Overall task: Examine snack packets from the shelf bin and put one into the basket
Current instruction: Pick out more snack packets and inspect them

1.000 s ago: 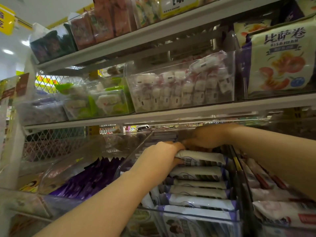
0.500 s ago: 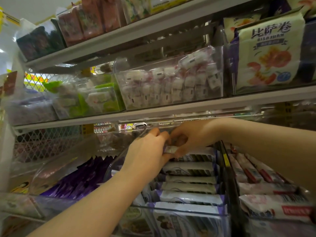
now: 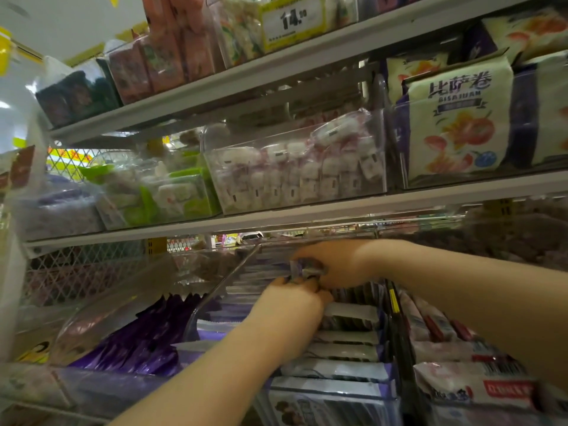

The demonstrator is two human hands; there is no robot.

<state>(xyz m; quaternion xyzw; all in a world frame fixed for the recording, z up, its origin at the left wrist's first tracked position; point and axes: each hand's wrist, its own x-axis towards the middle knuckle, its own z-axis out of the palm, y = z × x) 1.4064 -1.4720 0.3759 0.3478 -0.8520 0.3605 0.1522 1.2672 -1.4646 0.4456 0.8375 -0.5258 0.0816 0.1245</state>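
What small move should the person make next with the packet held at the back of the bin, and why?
Probably draw the packet up and out towards the body. The right hand pinches it above the row at the back of the clear bin, close under the shelf, where it is hard to examine; the left hand lies on the packets in front.

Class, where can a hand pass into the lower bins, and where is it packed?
Free: slot between the shelf edge above and the white packets, where left hand and right hand enter. Crowded: white packets fill their bin, flanked by purple packets and red-labelled packets.
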